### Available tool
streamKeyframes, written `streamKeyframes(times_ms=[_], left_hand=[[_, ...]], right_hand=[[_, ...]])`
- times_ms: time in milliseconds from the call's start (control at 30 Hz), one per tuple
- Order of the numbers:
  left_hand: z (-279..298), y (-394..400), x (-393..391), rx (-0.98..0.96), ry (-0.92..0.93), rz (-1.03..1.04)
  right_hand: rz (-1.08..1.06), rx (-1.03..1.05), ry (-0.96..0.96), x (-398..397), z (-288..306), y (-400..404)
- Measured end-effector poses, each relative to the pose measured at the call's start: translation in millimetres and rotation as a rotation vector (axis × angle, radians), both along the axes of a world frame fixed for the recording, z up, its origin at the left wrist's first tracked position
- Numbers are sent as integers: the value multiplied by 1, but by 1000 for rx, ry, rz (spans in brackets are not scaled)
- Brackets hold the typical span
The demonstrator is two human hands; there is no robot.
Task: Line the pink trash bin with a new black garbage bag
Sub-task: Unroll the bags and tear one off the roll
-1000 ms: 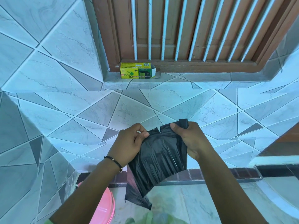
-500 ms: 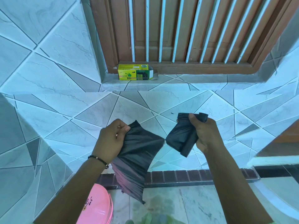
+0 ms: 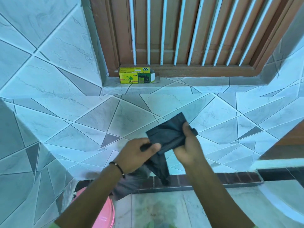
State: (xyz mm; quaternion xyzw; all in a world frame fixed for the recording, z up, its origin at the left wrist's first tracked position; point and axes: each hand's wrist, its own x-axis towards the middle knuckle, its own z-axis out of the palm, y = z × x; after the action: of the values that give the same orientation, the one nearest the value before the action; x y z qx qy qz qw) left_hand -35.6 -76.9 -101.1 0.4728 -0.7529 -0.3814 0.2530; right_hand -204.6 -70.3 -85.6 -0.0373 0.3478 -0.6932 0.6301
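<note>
My left hand (image 3: 136, 154) and my right hand (image 3: 189, 150) are close together in front of the tiled wall, both closed on black garbage bag plastic. The right hand pinches a folded black bag piece (image 3: 167, 130) that sticks up and to the left. From the left hand a black garbage bag (image 3: 160, 168) hangs down, its lower part blurred. The pink trash bin (image 3: 107, 214) shows only as a rim at the bottom left, under my left forearm. Whether the two black pieces are joined is hidden behind my fingers.
A yellow-green bin bag box (image 3: 136, 77) lies open on the window sill (image 3: 197, 83) below a brown wooden window with white bars. A dark brick-pattern skirting strip (image 3: 213, 179) runs along the wall's foot. A white curved edge (image 3: 279, 203) sits at the right.
My hands, spread apart half a second ago with a black piece in each, have come together. One second ago they held a single bundle, which then parted in two.
</note>
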Motion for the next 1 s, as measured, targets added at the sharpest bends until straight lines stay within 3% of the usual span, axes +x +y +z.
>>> streamKeyframes(times_ms=[100, 233, 300, 467, 567, 667, 767, 1000], left_hand=[[-6, 7, -17, 42, 158, 72], [-5, -2, -5, 42, 321, 248], [-4, -6, 9, 86, 371, 256], [-2, -10, 27, 312, 528, 298], [-2, -9, 36, 380, 526, 215], [0, -4, 43, 234, 464, 57], [1, -8, 50, 75, 351, 129], [0, -15, 55, 141, 368, 257]], right_hand=[[50, 38, -10, 16, -3, 2], [157, 37, 305, 9, -9, 7], [248, -34, 365, -2, -12, 11], [435, -217, 639, -11, -9, 19], [370, -203, 741, -6, -7, 17], [281, -159, 726, -3, -6, 14], [263, -111, 722, 4, -7, 12], [307, -191, 761, 26, -7, 13]])
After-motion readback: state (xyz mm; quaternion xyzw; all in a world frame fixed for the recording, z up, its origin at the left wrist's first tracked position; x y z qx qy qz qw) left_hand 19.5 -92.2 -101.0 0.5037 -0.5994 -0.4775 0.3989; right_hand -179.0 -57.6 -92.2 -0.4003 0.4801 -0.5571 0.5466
